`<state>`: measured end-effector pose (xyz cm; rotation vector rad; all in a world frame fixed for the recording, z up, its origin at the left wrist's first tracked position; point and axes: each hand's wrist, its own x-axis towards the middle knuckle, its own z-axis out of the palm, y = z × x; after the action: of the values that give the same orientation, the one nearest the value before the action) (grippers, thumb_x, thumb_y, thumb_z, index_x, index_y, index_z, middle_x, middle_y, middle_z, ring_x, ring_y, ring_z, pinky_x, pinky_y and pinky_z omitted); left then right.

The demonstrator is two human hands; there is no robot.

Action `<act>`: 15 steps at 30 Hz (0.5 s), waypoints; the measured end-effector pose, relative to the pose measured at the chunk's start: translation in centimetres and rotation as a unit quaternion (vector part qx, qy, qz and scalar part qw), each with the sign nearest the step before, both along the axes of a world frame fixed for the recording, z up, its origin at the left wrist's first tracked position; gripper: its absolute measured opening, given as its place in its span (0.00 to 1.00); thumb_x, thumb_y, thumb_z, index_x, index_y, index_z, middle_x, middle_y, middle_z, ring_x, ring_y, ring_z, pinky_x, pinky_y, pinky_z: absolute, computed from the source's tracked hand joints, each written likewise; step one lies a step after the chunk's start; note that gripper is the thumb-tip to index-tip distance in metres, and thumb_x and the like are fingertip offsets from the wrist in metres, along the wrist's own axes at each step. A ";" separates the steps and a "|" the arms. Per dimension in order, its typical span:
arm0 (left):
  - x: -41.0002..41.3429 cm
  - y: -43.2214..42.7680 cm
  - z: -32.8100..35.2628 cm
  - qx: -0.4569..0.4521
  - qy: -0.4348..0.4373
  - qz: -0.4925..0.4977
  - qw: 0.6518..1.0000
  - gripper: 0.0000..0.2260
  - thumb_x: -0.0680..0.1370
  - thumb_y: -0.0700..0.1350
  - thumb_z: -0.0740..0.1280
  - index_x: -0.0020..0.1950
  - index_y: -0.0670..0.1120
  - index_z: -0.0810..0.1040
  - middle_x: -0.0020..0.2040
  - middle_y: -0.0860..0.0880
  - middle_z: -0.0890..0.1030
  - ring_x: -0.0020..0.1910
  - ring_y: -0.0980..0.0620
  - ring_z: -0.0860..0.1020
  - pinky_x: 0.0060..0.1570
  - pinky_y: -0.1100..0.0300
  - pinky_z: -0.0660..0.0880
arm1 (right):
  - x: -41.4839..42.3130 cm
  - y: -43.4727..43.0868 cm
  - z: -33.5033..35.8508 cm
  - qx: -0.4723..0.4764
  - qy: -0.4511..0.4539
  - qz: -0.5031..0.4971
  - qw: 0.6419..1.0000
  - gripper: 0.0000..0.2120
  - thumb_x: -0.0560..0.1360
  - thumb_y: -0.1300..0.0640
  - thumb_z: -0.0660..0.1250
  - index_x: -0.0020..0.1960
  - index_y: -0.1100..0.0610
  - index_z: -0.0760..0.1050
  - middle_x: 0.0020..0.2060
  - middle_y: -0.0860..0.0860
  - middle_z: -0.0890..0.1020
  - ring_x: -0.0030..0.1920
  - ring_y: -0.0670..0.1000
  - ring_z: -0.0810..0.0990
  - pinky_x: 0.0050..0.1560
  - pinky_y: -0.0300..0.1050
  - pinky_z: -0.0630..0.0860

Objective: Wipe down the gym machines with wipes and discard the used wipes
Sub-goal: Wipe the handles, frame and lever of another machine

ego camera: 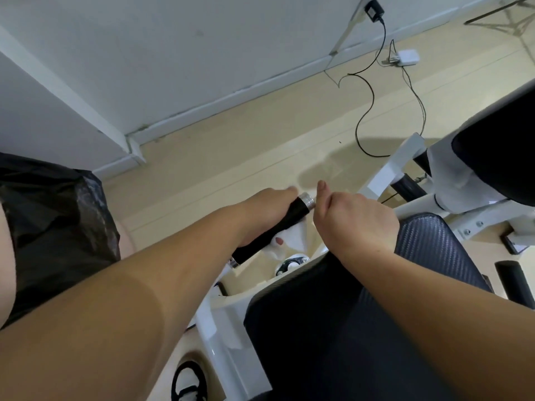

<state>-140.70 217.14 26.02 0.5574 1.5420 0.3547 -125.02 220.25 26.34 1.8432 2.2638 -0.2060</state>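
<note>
Judging the wipe (293,241) soft, limp and light, I'd keep it bunched in the palm rather than pinched by a corner. It is white and crumpled, and my left hand (265,212) holds it against the underside of the black handle (293,214), fingers wrapped round both. My right hand (356,218) hovers beside the chrome end cap (307,199) with its fingers curled under. I cannot tell whether they hold anything.

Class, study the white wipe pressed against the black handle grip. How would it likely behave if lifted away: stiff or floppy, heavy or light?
Probably floppy: the wipe hangs in creased folds below the handle grip. Likely very light, being a thin sheet that the left hand pins with curled fingers. It may cling slightly if damp, though wetness cannot be seen.
</note>
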 end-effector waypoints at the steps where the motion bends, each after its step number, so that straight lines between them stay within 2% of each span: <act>1: -0.4 -1.3 0.2 0.009 0.034 -0.014 0.999 0.23 0.84 0.60 0.54 0.39 0.46 0.74 0.34 0.46 0.74 0.26 0.48 0.73 0.36 0.59 0.74 | 0.0 0.0 0.0 0.001 0.000 0.000 1.000 0.33 0.85 0.39 0.39 0.35 0.53 0.73 0.29 0.49 0.74 0.30 0.54 0.71 0.33 0.48 0.61; 3: -1.3 -4.1 0.5 0.066 0.126 -0.057 0.988 0.22 0.86 0.57 0.50 0.38 0.48 0.70 0.35 0.48 0.73 0.32 0.48 0.74 0.34 0.58 0.68 | -0.1 -0.1 0.1 0.005 0.001 0.003 1.000 0.34 0.85 0.39 0.39 0.35 0.52 0.74 0.29 0.49 0.75 0.29 0.53 0.71 0.32 0.47 0.62; 5: -2.2 -6.1 1.4 0.132 0.202 -0.077 0.968 0.21 0.87 0.55 0.49 0.38 0.49 0.69 0.37 0.49 0.73 0.39 0.46 0.74 0.37 0.55 0.66 | -0.2 -0.1 0.4 0.004 0.001 0.000 1.000 0.34 0.85 0.38 0.39 0.35 0.53 0.74 0.29 0.49 0.76 0.30 0.53 0.73 0.32 0.47 0.64; 7: -3.4 -7.3 3.9 0.171 0.250 -0.033 0.952 0.21 0.87 0.55 0.51 0.37 0.50 0.68 0.35 0.51 0.73 0.37 0.49 0.73 0.35 0.57 0.65 | -0.4 -0.3 0.8 0.003 0.011 -0.004 1.000 0.34 0.85 0.38 0.39 0.34 0.53 0.73 0.29 0.50 0.77 0.29 0.53 0.74 0.32 0.46 0.64; 9: -4.5 -8.3 7.3 0.182 0.240 0.046 0.952 0.22 0.86 0.56 0.53 0.39 0.47 0.73 0.36 0.51 0.76 0.35 0.55 0.74 0.34 0.61 0.66 | -0.4 -0.7 1.5 0.005 0.021 -0.008 1.000 0.35 0.84 0.37 0.40 0.33 0.53 0.73 0.28 0.49 0.77 0.28 0.52 0.75 0.31 0.45 0.64; 11: -5.1 -10.2 10.8 0.175 0.199 0.083 0.961 0.23 0.85 0.59 0.54 0.46 0.45 0.79 0.41 0.50 0.81 0.39 0.57 0.78 0.36 0.63 0.69 | -0.4 -0.9 2.7 -0.014 0.036 -0.017 0.999 0.35 0.84 0.35 0.40 0.34 0.53 0.73 0.28 0.49 0.77 0.29 0.51 0.75 0.31 0.44 0.65; 13: -4.8 -12.6 13.7 0.157 0.171 0.107 0.967 0.22 0.85 0.60 0.54 0.50 0.46 0.81 0.45 0.51 0.83 0.43 0.58 0.79 0.38 0.64 0.71 | -0.2 -1.1 4.0 -0.064 0.054 -0.033 0.996 0.33 0.84 0.34 0.41 0.37 0.52 0.73 0.30 0.49 0.77 0.31 0.50 0.76 0.32 0.45 0.65; 15: -4.4 -14.7 16.1 0.130 0.142 0.160 0.968 0.20 0.85 0.60 0.55 0.52 0.48 0.81 0.48 0.52 0.84 0.47 0.58 0.80 0.42 0.64 0.73 | 0.0 -1.6 5.7 -0.123 0.095 -0.070 0.985 0.28 0.83 0.33 0.47 0.43 0.50 0.75 0.35 0.47 0.79 0.37 0.50 0.79 0.36 0.46 0.67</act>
<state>-145.12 202.42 42.07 0.5797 1.8820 0.7584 -125.02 218.69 32.02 1.9186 2.1099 -0.6804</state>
